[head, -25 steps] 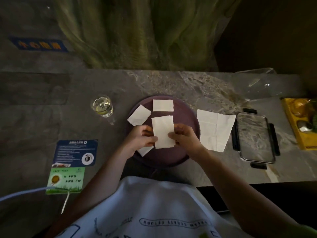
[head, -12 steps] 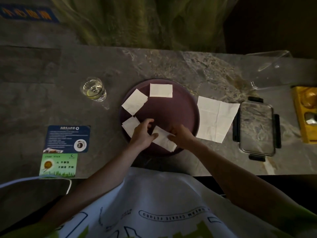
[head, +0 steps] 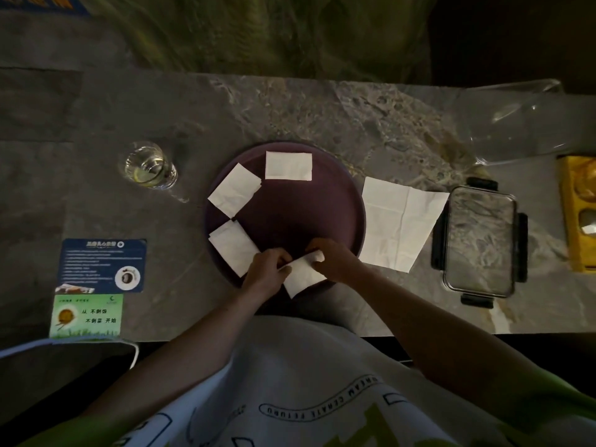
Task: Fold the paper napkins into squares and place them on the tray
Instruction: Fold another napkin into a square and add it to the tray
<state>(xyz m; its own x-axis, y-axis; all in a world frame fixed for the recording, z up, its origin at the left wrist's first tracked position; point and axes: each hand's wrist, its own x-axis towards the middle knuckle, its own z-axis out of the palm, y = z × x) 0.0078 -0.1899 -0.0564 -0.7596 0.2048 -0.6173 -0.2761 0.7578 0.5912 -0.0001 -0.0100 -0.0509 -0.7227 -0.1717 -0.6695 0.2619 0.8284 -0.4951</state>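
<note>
A round dark purple tray lies in the middle of the stone table. Three folded white napkins rest on it: one at the back, one at the left, one at the front left. Over the tray's near rim my left hand and my right hand both pinch a folded white napkin, tilted, its upper end curled at my right fingers. An unfolded napkin lies flat just right of the tray.
A glass of water stands left of the tray. Two printed cards lie at the front left. A clear lidded container with black clips sits at the right, a yellow box beyond it. A white cable runs along the near left edge.
The napkin held upright over the tray a second ago has come down toward the near rim and is folded smaller. The camera has tilted further down.
</note>
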